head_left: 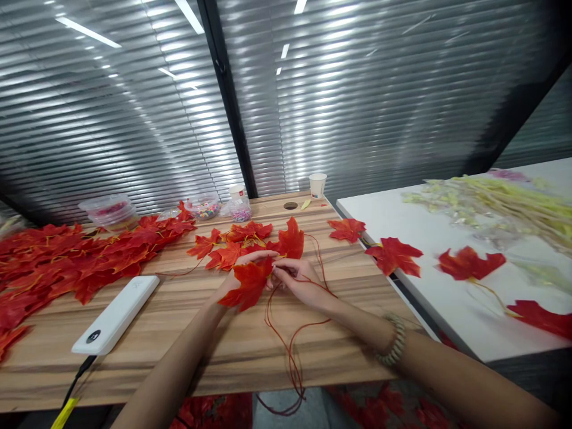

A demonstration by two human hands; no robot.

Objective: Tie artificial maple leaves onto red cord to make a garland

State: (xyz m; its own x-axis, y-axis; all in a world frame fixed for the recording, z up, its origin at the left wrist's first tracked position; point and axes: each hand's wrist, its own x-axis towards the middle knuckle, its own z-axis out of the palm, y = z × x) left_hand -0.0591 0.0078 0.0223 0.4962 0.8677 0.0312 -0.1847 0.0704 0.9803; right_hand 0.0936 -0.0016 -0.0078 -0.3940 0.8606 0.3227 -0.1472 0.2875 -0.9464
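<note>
Both hands meet over the wooden table. My left hand is closed at a red artificial maple leaf, which covers part of its palm and fingers. My right hand pinches at the stem end of this leaf, its fingertips against the left ones; what lies between them is too small to make out clearly. A thin reddish-brown cord runs from the fingers, loops round the right wrist and hangs over the table's front edge. Just behind the hands stands another red leaf, beside a small cluster of leaves.
A large pile of red leaves covers the left side. Nearer lies a white power bank with a cable. Bead tubs and a paper cup stand at the back. More leaves trail onto the white table at right.
</note>
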